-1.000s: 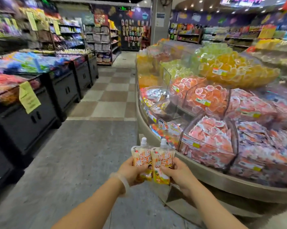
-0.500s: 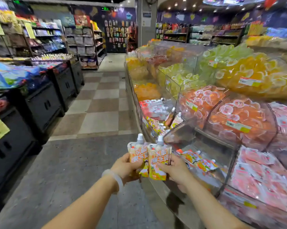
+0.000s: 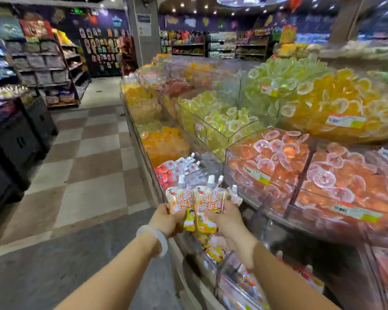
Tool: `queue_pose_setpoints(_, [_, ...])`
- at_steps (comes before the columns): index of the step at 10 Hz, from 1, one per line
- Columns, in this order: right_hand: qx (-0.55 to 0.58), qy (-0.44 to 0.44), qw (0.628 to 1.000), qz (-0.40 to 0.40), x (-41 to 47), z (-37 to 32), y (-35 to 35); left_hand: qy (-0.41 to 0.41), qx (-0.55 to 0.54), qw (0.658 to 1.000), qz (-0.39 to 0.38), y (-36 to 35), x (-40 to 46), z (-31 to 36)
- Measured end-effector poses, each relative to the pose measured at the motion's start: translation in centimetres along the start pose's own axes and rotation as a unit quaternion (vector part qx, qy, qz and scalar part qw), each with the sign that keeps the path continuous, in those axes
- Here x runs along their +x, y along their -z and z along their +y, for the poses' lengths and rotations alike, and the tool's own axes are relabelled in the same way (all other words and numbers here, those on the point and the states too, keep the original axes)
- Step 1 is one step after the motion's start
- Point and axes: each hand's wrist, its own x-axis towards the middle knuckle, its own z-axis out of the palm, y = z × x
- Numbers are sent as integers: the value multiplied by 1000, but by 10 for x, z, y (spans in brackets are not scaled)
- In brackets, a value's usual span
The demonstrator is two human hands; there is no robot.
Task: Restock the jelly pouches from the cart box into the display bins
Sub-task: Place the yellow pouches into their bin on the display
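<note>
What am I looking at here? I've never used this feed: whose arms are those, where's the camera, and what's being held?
There is no machine here. The single view comes from a camera worn on a person's head, looking forward and down a shop aisle. The two bare arms are that person's. The left hand, with a pale bracelet on its wrist, grips one orange jelly pouch. The right hand grips another pouch. Both pouches stand upright, white caps on top, side by side. To the right runs a curved display of clear bins holding orange, yellow and green jelly cups. The bin just below the hands holds similar pouches.
</note>
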Motion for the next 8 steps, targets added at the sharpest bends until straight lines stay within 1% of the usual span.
queue_pose_setpoints(1, [21,1,998,54,45,-6,0,4,23,1000,-2,-11,64,10])
queue_pose_setpoints(2, [36,-30,989,137,78,1,7,1,72,997,-10,-39,87,29])
queue_pose_setpoints(3, [42,-95,970,221,89,18,15,14,148,989,-17,-65,116,21])
queue_pose_setpoints(4, [56,-127,944,298,101,32,19,30,203,976,-76,-84,148,16])
queue_pose_setpoints(5, [67,-181,905,379,110,38,13,42,275,946,-166,-93,167,11])
queue_pose_setpoints(6, [69,-226,857,459,125,50,7,43,240,942,-230,-100,183,-4])
queue_pose_setpoints(7, [68,-211,839,497,131,44,8,3,283,942,-181,-120,198,-12])
queue_pose_setpoints(8, [51,-207,838,502,130,48,6,-7,372,908,-193,-127,212,-17])
